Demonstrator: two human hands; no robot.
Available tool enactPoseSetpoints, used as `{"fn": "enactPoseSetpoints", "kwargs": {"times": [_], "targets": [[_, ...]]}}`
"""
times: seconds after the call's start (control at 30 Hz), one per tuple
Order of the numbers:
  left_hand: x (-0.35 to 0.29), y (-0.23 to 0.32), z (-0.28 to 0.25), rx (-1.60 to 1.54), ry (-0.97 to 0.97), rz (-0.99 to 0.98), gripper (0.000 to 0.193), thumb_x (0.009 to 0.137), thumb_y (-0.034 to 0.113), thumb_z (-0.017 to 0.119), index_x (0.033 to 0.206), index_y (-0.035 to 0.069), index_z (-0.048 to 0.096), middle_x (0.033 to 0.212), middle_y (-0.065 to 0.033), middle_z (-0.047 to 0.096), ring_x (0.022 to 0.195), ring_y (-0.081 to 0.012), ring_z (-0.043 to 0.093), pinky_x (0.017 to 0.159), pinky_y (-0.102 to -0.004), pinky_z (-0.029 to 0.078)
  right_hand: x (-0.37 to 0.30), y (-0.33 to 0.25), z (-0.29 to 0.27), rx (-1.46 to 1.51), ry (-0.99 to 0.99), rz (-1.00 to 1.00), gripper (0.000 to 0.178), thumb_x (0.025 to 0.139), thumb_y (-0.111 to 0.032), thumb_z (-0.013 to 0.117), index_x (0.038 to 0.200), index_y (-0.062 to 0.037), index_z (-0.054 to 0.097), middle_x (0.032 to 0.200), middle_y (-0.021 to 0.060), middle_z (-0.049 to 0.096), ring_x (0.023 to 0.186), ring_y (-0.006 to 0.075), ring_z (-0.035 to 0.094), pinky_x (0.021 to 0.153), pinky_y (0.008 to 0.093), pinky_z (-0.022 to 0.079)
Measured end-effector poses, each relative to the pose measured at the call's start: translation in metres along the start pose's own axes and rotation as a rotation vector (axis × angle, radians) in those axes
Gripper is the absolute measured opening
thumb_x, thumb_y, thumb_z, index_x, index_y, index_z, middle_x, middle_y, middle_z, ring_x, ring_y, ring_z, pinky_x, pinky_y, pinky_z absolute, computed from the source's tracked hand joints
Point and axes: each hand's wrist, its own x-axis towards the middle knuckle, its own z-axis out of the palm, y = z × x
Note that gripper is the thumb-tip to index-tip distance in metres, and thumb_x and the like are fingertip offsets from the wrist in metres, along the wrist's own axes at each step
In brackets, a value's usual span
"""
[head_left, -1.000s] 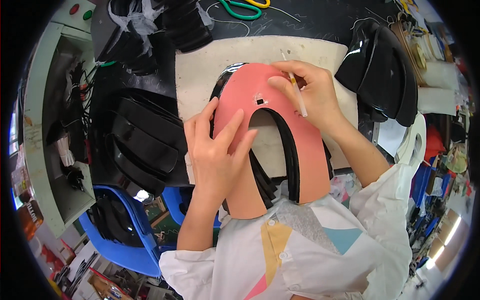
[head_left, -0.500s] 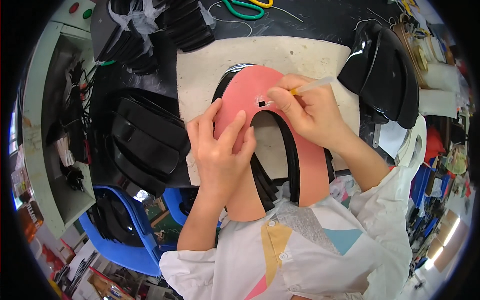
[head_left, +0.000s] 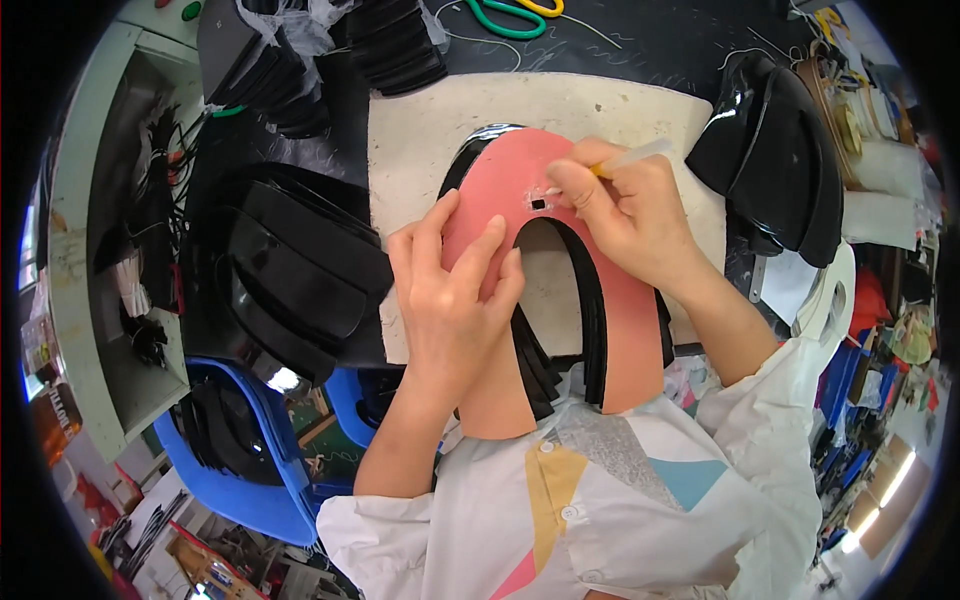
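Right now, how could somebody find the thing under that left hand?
On the black table, find the cream board. The arch piece lies over it, with the left hand on top. Unlike the black pieces nearby, it's pink, with a small dark square.

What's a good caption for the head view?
Left hand on a pink horseshoe panel, right hand holding a pen-like tool.

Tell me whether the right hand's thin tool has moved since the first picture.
Yes. Against the cream board, the thin tool in the right hand has swung from steep in the view to mostly crosswise, its tip now near the square hole.
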Motion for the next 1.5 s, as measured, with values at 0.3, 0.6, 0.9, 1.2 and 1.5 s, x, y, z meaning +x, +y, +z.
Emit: {"fn": "enactPoseSetpoints", "kwargs": {"times": [0.3,0.6,0.9,1.2,1.5], "targets": [[0.0,0.001,-0.001,0.002,0.002,-0.009,0.033,0.068,0.006,0.078,0.101,0.009,0.075,0.12,-0.0146,0.061,0.101,-0.0307,0.055,0.08,-0.0372,0.05,-0.003,-0.001,-0.003,-0.137,-0.096,-0.02,0.013,0.089,-0.014,0.067,0.084,-0.002,0.067,0.064,0.0142,0.059,0.055,0.0324,0.058,0.05,0.0364,0.046],[0.003,-0.002,-0.013,-0.174,-0.124,-0.116,0.063,0.069,0.026,0.086,0.124,0.005,0.063,0.127,-0.0191,0.054,0.109,-0.035,0.049,0.091,-0.0428,0.046,0.001,0.058,-0.041,-0.197,0.043,0.213,0.026,0.085,-0.024,0.076,0.099,-0.0026,0.07,0.086,0.0073,0.071,0.072,0.0126,0.065,0.063,0.026,0.05],[0.01,-0.01,-0.007,-0.065,0.054,0.034,0.061,0.067,0.019,0.085,0.121,0.003,0.063,0.115,-0.0147,0.06,0.101,-0.0322,0.056,0.089,-0.0415,0.048,0.004,0.094,-0.189,0.305,0.805,0.118,0.035,0.1,-0.017,0.057,0.127,0.005,0.055,0.115,0.0134,0.067,0.1,0.0202,0.065,0.082,0.0312,0.052],[0.026,-0.059,-0.132,-0.349,0.648,-0.485,0.033,0.088,0.006,0.07,0.12,-0.002,0.065,0.11,-0.0084,0.068,0.093,-0.0129,0.064,0.084,-0.025,0.051,-0.007,0.093,-0.212,1.281,0.499,0.08,0.016,0.1,-0.008,0.055,0.112,0.002,0.059,0.079,0.0002,0.051,0.064,0.0059,0.046,0.052,0.0168,0.041],[0.02,-0.117,-0.112,0.034,0.332,-0.311,0.027,0.086,0.014,0.074,0.111,0.003,0.07,0.099,-0.0082,0.069,0.086,-0.016,0.062,0.078,-0.0299,0.05,0.013,0.028,-0.016,0.047,0.103,0.19,0.03,0.082,-0.016,0.079,0.108,-0.0045,0.071,0.081,-0.0035,0.062,0.067,0.0047,0.052,0.057,0.0225,0.044]]}}
